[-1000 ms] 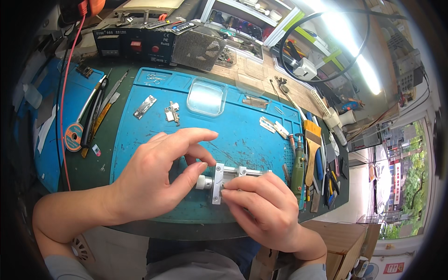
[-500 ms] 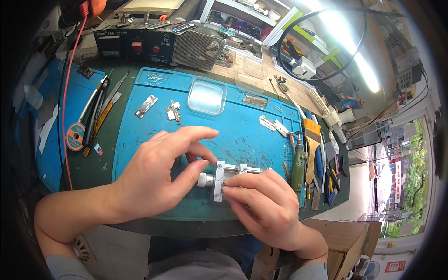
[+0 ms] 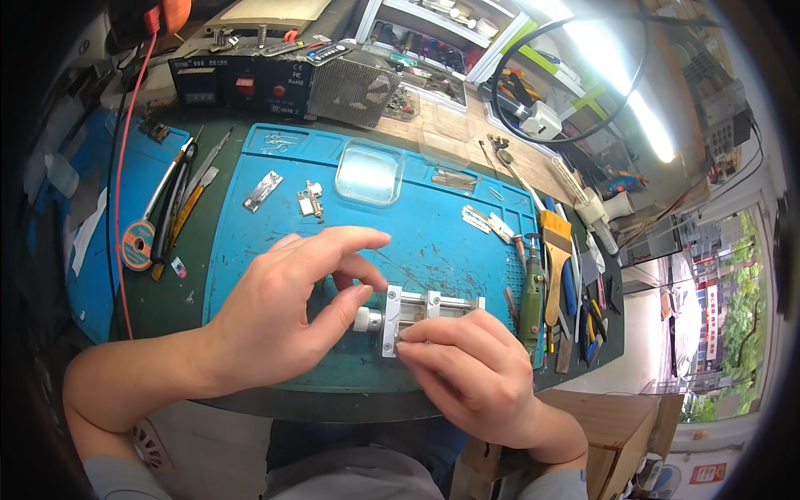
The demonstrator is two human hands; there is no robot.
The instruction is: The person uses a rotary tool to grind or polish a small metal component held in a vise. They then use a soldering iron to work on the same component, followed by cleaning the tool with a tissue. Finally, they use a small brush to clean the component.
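Observation:
A small silver clamp [image 3: 390, 323] with parallel rods and a white knurled knob [image 3: 364, 319] lies on the blue work mat [image 3: 275, 225] in front of me. My left hand [image 3: 292, 304] hovers at the clamp's left end, fingers spread and thumb apart. Its fingertips are close to the end bar, and nothing shows between them. My right hand [image 3: 475, 367] is closed in a pinch at the inner side of that bar. Whatever its fingertips hold is too small and covered to name. This hand hides the clamp's lower right part.
Beyond my hands lie a clear plastic tray [image 3: 369, 172], a flat metal plate [image 3: 263, 191] and a small metal part [image 3: 310, 201]. To the right are a brush [image 3: 556, 242] and a green rotary tool [image 3: 531, 300]. Knives [image 3: 187, 200] and a solder reel [image 3: 137, 242] sit left.
My right fingertips have shifted very slightly down at the clamp, still pinched. My left hand keeps its pose.

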